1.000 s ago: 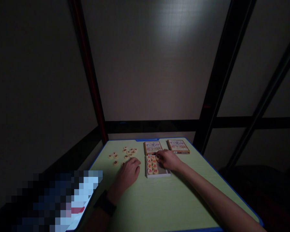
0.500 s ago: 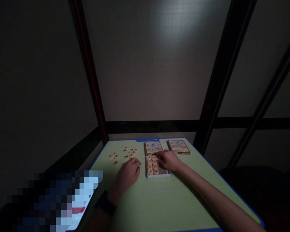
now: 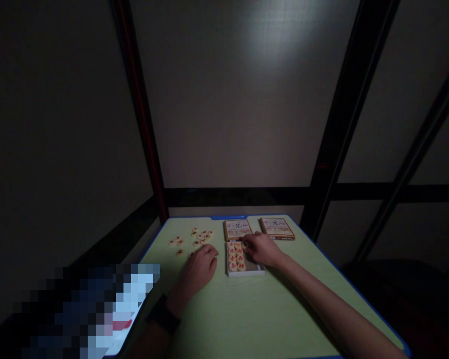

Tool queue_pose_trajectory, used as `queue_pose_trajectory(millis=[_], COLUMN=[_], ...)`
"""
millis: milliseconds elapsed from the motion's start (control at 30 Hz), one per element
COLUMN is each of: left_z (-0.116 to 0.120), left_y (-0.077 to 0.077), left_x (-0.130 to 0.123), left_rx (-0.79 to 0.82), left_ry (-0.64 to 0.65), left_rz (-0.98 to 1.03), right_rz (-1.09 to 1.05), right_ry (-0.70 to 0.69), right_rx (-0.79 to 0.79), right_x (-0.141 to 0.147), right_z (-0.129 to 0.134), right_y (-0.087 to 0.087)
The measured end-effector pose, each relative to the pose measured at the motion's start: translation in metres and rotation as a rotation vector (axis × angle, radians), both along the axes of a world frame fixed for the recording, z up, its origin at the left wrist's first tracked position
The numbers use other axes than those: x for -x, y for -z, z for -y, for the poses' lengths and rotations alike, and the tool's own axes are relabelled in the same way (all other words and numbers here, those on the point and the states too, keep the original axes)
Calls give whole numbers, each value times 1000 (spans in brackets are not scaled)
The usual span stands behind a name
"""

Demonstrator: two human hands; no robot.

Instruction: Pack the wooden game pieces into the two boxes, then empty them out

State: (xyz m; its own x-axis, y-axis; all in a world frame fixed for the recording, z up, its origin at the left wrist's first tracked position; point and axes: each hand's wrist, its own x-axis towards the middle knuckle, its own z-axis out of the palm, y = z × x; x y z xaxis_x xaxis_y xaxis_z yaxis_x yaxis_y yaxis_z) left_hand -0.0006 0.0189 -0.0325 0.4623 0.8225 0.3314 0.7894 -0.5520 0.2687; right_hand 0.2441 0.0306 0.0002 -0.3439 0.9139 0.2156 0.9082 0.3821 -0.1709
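A shallow white box (image 3: 246, 273) lies open on the green table (image 3: 239, 319), with two columns of red-marked round pieces (image 3: 232, 259) on its left side. My right hand (image 3: 261, 248) reaches over the box's upper right part, fingers pinched on a round piece beside the second column. My left hand (image 3: 202, 265) rests left of the box, its fingers curled together; whatever they hold, if anything, is hidden. Dark-marked round pieces (image 3: 200, 236) lie scattered beyond and left of it, one partly covered by the hand.
Two flat printed boxes stand behind the open box: one (image 3: 238, 229) directly behind it, the other (image 3: 277, 227) farther right. A bright pixelated patch (image 3: 134, 299) lies at the table's left edge. A wall panel (image 3: 235, 124) rises beyond the table.
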Motion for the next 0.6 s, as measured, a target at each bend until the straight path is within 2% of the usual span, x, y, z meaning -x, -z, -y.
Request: queue_pose_trajectory(millis=[167, 300, 400, 467, 600], left_z=[-3, -6, -9, -10, -20], left_y=[-8, -31, -52, -62, -66], left_x=[3, 23, 50, 69, 96], left_rx=[-65, -90, -7, 88, 212], left_ry=[-72, -287, -448, -508, -504], left_rz=[43, 14, -127, -260, -383], right_rz=[-13, -41, -62, -75, -78], right_ry=[-29, -29, -40, -41, 1], right_rx=[-14, -21, -34, -43, -74], right_x=[-2, -5, -8, -10, -13], right_z=[1, 2, 0, -2, -8], right_y=[-4, -7, -8, -7, -2])
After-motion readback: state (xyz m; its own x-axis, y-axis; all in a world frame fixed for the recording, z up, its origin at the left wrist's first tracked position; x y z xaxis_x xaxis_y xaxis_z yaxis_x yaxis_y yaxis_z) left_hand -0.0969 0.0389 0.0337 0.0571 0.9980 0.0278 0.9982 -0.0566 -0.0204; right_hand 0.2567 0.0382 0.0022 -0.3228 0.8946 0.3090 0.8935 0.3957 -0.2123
